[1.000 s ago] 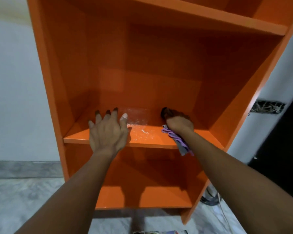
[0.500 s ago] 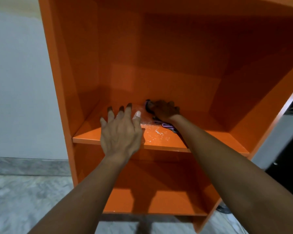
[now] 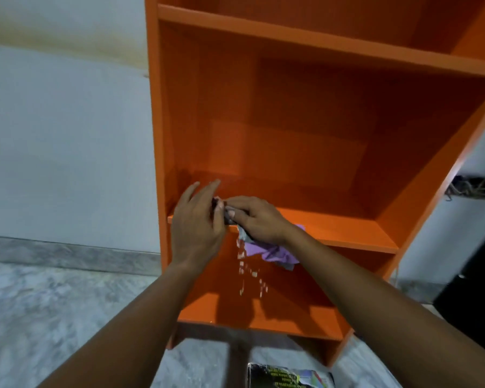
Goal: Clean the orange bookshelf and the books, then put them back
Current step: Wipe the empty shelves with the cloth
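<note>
Both hands meet at the shelf [image 3: 347, 233] edge — right hand [image 3: 256, 218] (fisted) grips cloth [image 3: 272, 252]; left hand [image 3: 198, 222] spread.

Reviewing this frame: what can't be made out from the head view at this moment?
- Book on the floor: cut off by the bottom edge, cover text too small and blurred to read.
- Purple cloth: partly hidden under the right hand, so its grip is unclear.
- Falling white bits: motion-blurred, what they are is unclear.
- Left hand: palm faces away, contents unseen.
- Orange bookshelf: top cut off.
</note>
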{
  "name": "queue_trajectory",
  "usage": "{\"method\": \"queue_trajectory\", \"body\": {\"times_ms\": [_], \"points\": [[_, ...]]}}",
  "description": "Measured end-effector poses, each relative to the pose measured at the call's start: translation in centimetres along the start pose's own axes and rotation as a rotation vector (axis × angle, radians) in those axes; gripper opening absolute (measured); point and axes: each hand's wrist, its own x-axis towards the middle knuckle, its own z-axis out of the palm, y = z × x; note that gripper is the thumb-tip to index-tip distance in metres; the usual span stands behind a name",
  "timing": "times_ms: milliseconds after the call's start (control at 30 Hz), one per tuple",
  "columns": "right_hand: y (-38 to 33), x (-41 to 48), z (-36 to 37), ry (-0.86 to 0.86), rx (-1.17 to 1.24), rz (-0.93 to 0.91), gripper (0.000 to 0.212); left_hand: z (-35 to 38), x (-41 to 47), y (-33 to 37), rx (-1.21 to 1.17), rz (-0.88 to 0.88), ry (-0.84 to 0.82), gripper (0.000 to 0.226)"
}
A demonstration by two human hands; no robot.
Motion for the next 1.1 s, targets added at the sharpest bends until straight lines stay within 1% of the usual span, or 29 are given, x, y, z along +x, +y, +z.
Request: {"method": "queue_trajectory", "body": {"times_ms": [67,133,167,233,267,300,367,433,500,567,633,667,733,800,867,967,1067,1100], "points": [[-1.2,-1.6,0.9,0.126,-0.041,-0.031,0.035,-1.5,-0.9,-0.1,0.092,-0.039,0.140,0.041],[-2.3,-3.0,1.6,0.253,-0.064,-0.077,0.035,-2.8,-1.0,-0.1,0.175,-0.175,0.220,0.043],[-2.7,-3.6,2.0,0.275,-0.061,-0.091,0.036,-3.4,-0.7,-0.1,0.190,-0.271,0.229,0.047],[-3.3,-4.2,1.7,0.255,0.002,-0.060,0.038,-4.1,0.2,-0.4,0.149,-0.478,0.214,0.054],[-3.5,-4.0,1.4,0.238,0.071,-0.021,0.039,-4.4,0.8,-0.7,0.125,-0.568,0.194,0.056],[-3.6,-3.7,1.0,0.237,0.163,0.020,0.038,-4.5,1.3,-1.1,0.110,-0.640,0.160,0.054],[-3.3,-2.6,0.2,0.312,0.313,0.097,0.033,-4.4,2.1,-2.2,0.086,-0.721,0.072,0.045],[-2.6,-1.1,-0.5,0.445,0.364,0.173,0.032,-3.9,2.1,-3.2,0.073,-0.732,0.039,0.039],[-1.3,0.7,-1.2,0.555,0.342,0.289,0.029,-3.6,1.8,-4.0,0.020,-0.717,0.051,0.033],[0.0,2.1,-1.6,0.596,0.266,0.427,0.028,-3.5,1.5,-4.7,-0.062,-0.679,0.074,0.023],[1.6,4.0,-1.3,0.545,0.152,0.554,0.028,-3.2,1.2,-5.9,-0.109,-0.618,0.081,0.019],[2.3,4.9,-1.1,0.490,0.040,0.619,0.028,-3.2,1.0,-6.3,-0.117,-0.573,0.082,0.022],[3.2,7.0,-0.6,0.339,-0.155,0.777,0.039,-2.8,0.9,-7.4,-0.137,-0.495,0.083,0.028],[3.5,8.9,-0.2,0.225,-0.190,0.884,0.052,-2.5,0.8,-8.3,-0.185,-0.461,0.077,0.034],[4.1,10.8,0.3,0.196,-0.226,0.883,0.059,-2.2,0.7,-9.0,-0.274,-0.445,0.083,0.035],[4.7,13.5,1.5,0.134,-0.263,0.790,0.060,-2.0,0.8,-9.9,-0.327,-0.419,0.104,0.026],[3.6,16.6,3.3,0.095,-0.202,0.705,0.070,-1.8,0.6,-10.0,-0.345,-0.402,0.128,0.039],[3.1,17.8,4.1,0.071,-0.191,0.669,0.072,-1.6,0.5,-10.2,-0.354,-0.404,0.132,0.039]]}}
